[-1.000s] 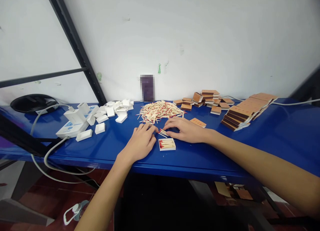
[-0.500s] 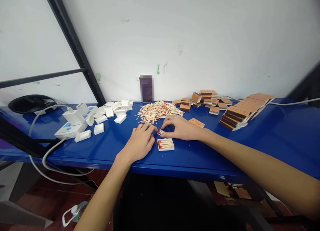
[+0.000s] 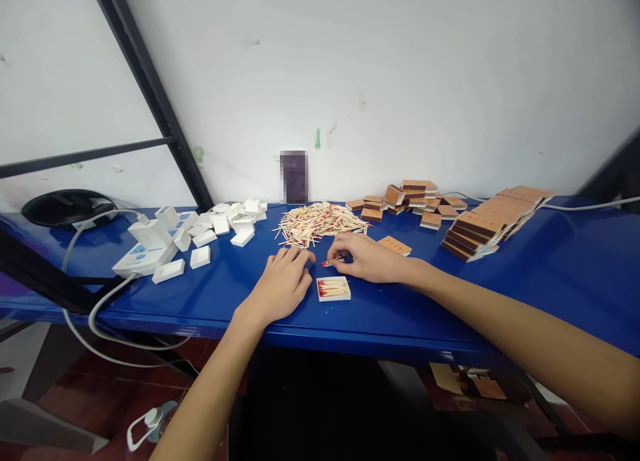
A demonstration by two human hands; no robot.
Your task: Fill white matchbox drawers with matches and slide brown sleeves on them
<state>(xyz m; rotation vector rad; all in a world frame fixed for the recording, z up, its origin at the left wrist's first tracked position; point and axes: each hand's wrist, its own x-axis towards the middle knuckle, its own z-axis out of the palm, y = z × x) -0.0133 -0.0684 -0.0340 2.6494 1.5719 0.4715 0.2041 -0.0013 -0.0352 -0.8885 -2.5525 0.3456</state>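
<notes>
On the glossy blue metal table (image 3: 550, 281), your right hand (image 3: 373, 260) pinches a few red-tipped wooden matchsticks (image 3: 334, 261), likely light and brittle, just beyond the small white cardboard tray (image 3: 334, 288), so grip mid-shaft gently; your left hand (image 3: 283, 282) rests flat, empty

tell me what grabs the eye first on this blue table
The loose heap of red-tipped matches at the middle back of the blue table stands out first. In front of it the right hand pinches a few matches just behind a small white tray holding more, with the left hand resting beside it. Brown box sleeves are stacked to the right, white trays heaped to the left.
</notes>
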